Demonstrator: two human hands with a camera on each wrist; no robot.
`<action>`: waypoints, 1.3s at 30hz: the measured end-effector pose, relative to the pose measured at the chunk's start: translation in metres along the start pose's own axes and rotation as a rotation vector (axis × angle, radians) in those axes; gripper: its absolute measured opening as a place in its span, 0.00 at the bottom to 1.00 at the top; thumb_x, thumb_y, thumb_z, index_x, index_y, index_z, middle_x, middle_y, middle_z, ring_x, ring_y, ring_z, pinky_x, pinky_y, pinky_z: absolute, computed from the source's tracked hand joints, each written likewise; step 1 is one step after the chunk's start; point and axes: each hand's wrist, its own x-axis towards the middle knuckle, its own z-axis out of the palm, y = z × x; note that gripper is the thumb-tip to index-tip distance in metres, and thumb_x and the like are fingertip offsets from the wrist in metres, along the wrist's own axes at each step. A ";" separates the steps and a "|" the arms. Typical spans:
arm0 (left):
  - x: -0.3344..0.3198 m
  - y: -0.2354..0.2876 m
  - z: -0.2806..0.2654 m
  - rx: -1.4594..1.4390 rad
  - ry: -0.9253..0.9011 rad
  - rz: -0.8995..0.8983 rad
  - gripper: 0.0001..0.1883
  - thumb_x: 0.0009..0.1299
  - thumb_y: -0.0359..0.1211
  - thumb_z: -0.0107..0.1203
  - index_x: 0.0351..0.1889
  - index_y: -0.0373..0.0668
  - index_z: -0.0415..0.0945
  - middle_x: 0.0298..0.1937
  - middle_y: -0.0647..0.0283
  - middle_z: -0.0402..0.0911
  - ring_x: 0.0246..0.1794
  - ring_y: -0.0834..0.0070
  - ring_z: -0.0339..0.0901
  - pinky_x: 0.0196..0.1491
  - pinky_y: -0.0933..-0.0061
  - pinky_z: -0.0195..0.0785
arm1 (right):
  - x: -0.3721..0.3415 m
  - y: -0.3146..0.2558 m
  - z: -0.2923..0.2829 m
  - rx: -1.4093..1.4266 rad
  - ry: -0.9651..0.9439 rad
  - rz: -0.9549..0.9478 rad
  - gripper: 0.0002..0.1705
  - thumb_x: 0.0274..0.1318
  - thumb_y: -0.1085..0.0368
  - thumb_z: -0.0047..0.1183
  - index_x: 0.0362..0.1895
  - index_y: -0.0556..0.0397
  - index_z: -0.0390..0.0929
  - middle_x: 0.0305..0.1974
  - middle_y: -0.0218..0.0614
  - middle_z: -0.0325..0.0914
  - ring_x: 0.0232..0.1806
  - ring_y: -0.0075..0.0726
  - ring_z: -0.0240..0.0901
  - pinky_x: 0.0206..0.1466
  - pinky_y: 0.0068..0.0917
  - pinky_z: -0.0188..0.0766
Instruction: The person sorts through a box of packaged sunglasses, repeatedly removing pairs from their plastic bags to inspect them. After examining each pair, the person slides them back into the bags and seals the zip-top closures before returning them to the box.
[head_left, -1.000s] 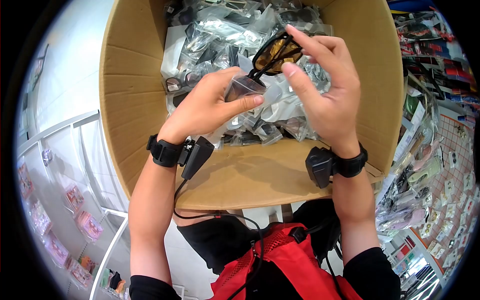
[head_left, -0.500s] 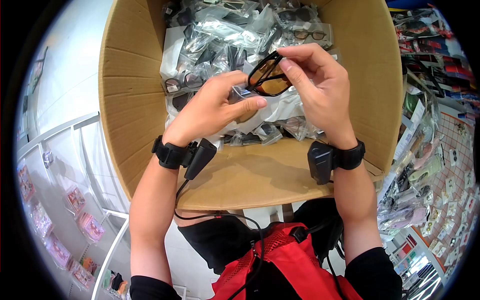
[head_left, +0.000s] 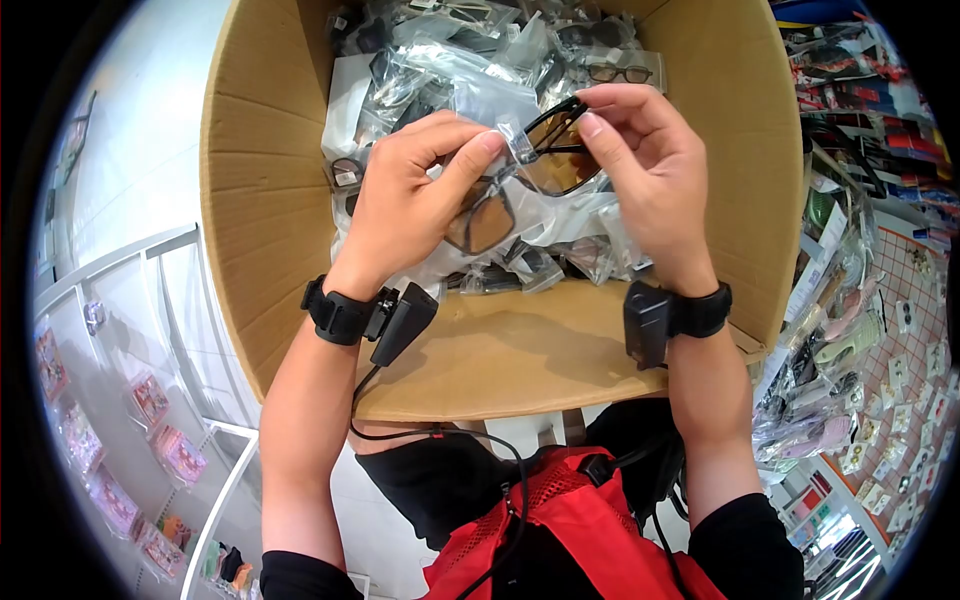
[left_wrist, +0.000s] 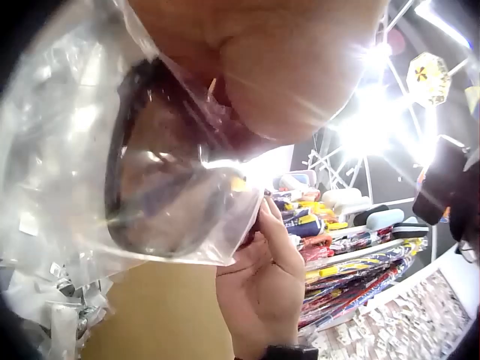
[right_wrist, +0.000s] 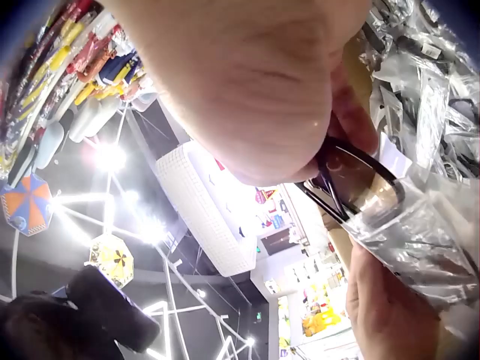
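Note:
Black-framed sunglasses with amber-brown lenses are between my two hands, above a large cardboard box. At their folded temples, my right hand pinches them between thumb and fingers. My left hand grips a clear plastic bag by thumb and fingers. One lens shows through the plastic of the bag in the left wrist view. In the right wrist view the other end of the sunglasses sticks out of the bag's mouth toward my right fingers.
The cardboard box has high walls around my hands. Inside lie many bagged glasses. Packaged goods hang close by on the right, and a white rack stands at the left.
The sunglasses have turned and slid partway into the plastic bag. My right hand has come to pinch them at the temples, while my left hand has shifted its grip on the bag.

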 end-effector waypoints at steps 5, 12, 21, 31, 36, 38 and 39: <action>-0.001 -0.003 0.002 0.004 0.008 -0.029 0.12 0.75 0.34 0.57 0.41 0.32 0.83 0.30 0.64 0.79 0.30 0.78 0.72 0.35 0.76 0.65 | -0.006 0.007 0.007 -0.107 -0.062 -0.009 0.08 0.62 0.72 0.59 0.45 0.59 0.79 0.36 0.30 0.81 0.37 0.19 0.78 0.41 0.19 0.76; -0.003 -0.002 0.003 -0.038 0.026 -0.039 0.12 0.76 0.35 0.56 0.43 0.33 0.83 0.33 0.64 0.79 0.31 0.80 0.71 0.35 0.77 0.64 | -0.006 0.006 0.006 -0.478 -0.267 -0.309 0.08 0.53 0.69 0.62 0.38 0.56 0.84 0.39 0.35 0.79 0.40 0.36 0.76 0.45 0.30 0.73; 0.001 0.005 0.000 -0.329 0.178 -0.103 0.14 0.79 0.38 0.54 0.47 0.36 0.85 0.41 0.68 0.84 0.40 0.84 0.76 0.46 0.80 0.69 | -0.001 -0.008 -0.004 -0.514 -0.105 -0.251 0.11 0.50 0.64 0.68 0.37 0.55 0.83 0.35 0.34 0.78 0.37 0.31 0.74 0.40 0.28 0.72; -0.002 0.003 0.001 -0.434 0.086 -0.129 0.15 0.80 0.39 0.52 0.48 0.37 0.84 0.43 0.67 0.85 0.44 0.83 0.77 0.51 0.79 0.69 | -0.006 -0.002 0.003 -0.037 -0.027 -0.104 0.06 0.58 0.71 0.64 0.38 0.58 0.82 0.32 0.27 0.81 0.33 0.19 0.76 0.39 0.19 0.74; -0.003 0.009 0.004 -0.456 0.088 -0.078 0.12 0.76 0.36 0.58 0.47 0.37 0.84 0.42 0.67 0.85 0.42 0.84 0.77 0.48 0.80 0.69 | -0.009 -0.004 0.003 -0.091 0.009 -0.049 0.07 0.59 0.69 0.64 0.39 0.58 0.81 0.32 0.26 0.81 0.32 0.18 0.75 0.38 0.18 0.73; -0.004 0.003 0.003 -0.369 0.099 -0.084 0.10 0.73 0.33 0.63 0.46 0.37 0.84 0.39 0.69 0.84 0.37 0.87 0.75 0.42 0.83 0.68 | -0.008 -0.004 0.001 -0.122 0.022 -0.065 0.07 0.59 0.68 0.64 0.38 0.58 0.82 0.32 0.26 0.81 0.32 0.17 0.75 0.37 0.18 0.72; -0.004 0.001 0.003 -0.369 0.100 -0.085 0.10 0.73 0.33 0.63 0.46 0.37 0.84 0.39 0.69 0.84 0.37 0.87 0.75 0.42 0.83 0.68 | -0.008 -0.004 0.000 -0.126 -0.030 -0.087 0.07 0.59 0.68 0.64 0.38 0.58 0.82 0.32 0.26 0.81 0.31 0.16 0.74 0.36 0.17 0.71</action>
